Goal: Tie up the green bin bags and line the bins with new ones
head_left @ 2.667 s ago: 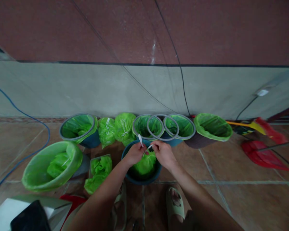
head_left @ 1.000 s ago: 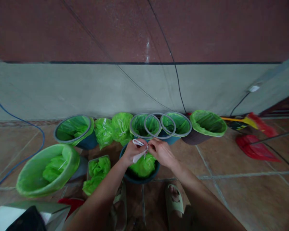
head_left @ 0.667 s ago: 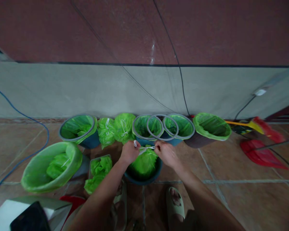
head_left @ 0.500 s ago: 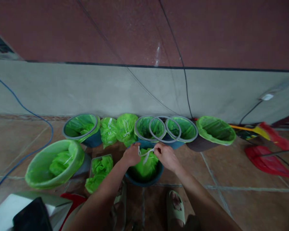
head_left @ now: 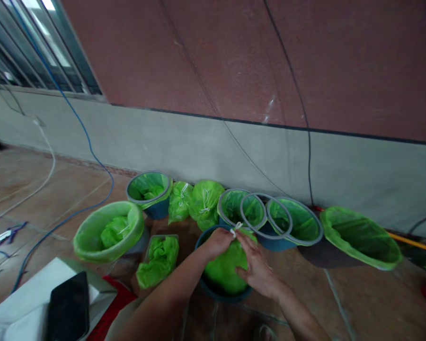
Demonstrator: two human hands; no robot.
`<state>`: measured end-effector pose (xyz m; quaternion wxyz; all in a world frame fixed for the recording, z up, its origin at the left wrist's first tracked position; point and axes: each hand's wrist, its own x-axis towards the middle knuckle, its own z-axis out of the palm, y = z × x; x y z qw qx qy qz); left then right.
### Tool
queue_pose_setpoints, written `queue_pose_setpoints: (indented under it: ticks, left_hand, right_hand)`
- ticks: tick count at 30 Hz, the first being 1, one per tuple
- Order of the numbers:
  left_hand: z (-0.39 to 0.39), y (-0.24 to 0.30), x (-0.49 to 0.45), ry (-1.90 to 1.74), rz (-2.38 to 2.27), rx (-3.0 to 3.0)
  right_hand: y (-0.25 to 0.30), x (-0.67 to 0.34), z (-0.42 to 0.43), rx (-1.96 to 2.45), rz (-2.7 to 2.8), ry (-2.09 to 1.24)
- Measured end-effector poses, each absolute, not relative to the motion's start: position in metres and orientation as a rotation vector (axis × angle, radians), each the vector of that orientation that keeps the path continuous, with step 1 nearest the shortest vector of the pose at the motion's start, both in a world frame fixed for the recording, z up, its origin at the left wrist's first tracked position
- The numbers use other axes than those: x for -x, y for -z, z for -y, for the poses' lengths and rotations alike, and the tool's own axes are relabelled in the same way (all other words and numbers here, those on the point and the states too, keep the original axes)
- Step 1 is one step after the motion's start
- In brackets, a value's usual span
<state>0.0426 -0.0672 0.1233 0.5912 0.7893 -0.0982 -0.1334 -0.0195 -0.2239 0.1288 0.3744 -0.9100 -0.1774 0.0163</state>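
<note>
left hand pinched shut on white drawstring at bag's 12 o'clock | right hand flat on green bag, fingers loose, gripping nothing | bag sits in blue bin, floor, centre | looks soft, light, slippery film; hold by tied neck

Both forearms are bare, with no sleeves, and the hands ungloved.

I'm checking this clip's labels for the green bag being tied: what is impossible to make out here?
Head view:
- White drawstring knot: too small, half covered by the left hand.
- Contents of the green plastic bag: hidden, opaque film.
- Dark blue round bin: mostly covered by the bag and right hand.
</note>
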Motion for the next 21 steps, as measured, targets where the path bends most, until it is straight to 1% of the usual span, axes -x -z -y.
queue_pose_setpoints:
  ticks: [4, 6, 8, 11, 16, 18, 21]
  left_hand:
    - [0.068, -0.143, -0.040, 0.584, -0.067, -1.447]
    - [0.068, -0.152, -0.040, 0.593, -0.115, -1.420]
    - [0.065, -0.160, -0.041, 0.431, -0.068, -1.624]
    - [0.059, -0.176, -0.039, 0.031, 0.072, -1.965]
    - [0.046, -0.218, -0.025, -0.476, 0.246, -1.983]
    - [0.040, -0.232, -0.021, -0.594, 0.242, -1.958]
    - [0.025, -0.241, -0.020, -0.632, 0.114, -1.925]
  right_hand:
    - [-0.120, 0.016, 0.221, 2.359, 0.371, -0.039]
    - [-0.119, 0.013, 0.221, 2.327, 0.343, -0.080]
    - [-0.120, 0.010, 0.222, 2.259, 0.294, -0.103]
    - [-0.128, 0.008, 0.225, 2.067, 0.089, -0.081]
    - [-0.168, -0.011, 0.215, 1.598, -0.318, 0.028]
    - [-0.190, -0.030, 0.198, 1.542, -0.338, 0.064]
    - [-0.215, -0.068, 0.161, 1.616, -0.223, 0.084]
